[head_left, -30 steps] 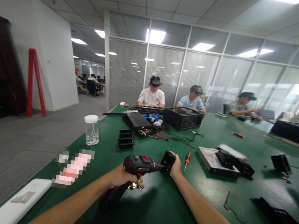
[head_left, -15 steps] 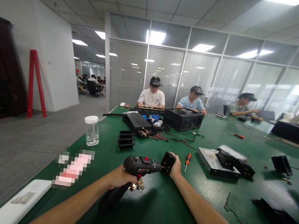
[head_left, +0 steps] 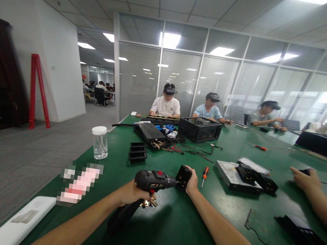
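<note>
A black cordless drill with red details is gripped in my left hand, its fingers wrapped round the handle. The drill's tip points right and meets a small black box-like part. My right hand is closed round the far side of that part, holding it up above the table. Small brass-coloured metal pieces show behind the drill's handle. An orange and black screwdriver lies just right of my right hand. Whether the bit sits in a screw is too small to tell.
Black trays, a lidded clear jar and a white box lie on the left. Cables and a black case are further back. A silver drive lies right. Another person's hand reaches in; co-workers sit opposite.
A co-worker's arm has come in from the right and its hand now holds a black part there. My hands, the drill and the black part look nearly unmoved.
</note>
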A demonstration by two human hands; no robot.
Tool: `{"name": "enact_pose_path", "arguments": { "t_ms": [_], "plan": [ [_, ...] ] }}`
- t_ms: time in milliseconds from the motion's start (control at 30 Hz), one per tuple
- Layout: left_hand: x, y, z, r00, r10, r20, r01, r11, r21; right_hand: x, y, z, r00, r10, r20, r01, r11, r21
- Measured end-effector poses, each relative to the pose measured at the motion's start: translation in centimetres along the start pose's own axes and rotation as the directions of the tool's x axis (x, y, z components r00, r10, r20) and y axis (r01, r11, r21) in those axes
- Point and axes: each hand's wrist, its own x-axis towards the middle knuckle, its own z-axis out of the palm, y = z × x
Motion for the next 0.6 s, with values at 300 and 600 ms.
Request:
{"name": "enact_pose_path", "arguments": {
  "t_ms": [300,600],
  "plan": [
    [-0.02,0.12,0.14,0.999,-0.032,0.010,0.032,0.999,-0.004,0.02,-0.11,0.09,0.998,0.052,-0.037,-0.052,0.999,0.013],
    [-0.03,0.09,0.07,0.999,-0.022,-0.028,0.022,1.000,0.009,0.27,0.21,-0.11,0.997,0.082,-0.013,-0.082,0.996,0.036]
  ]
}}
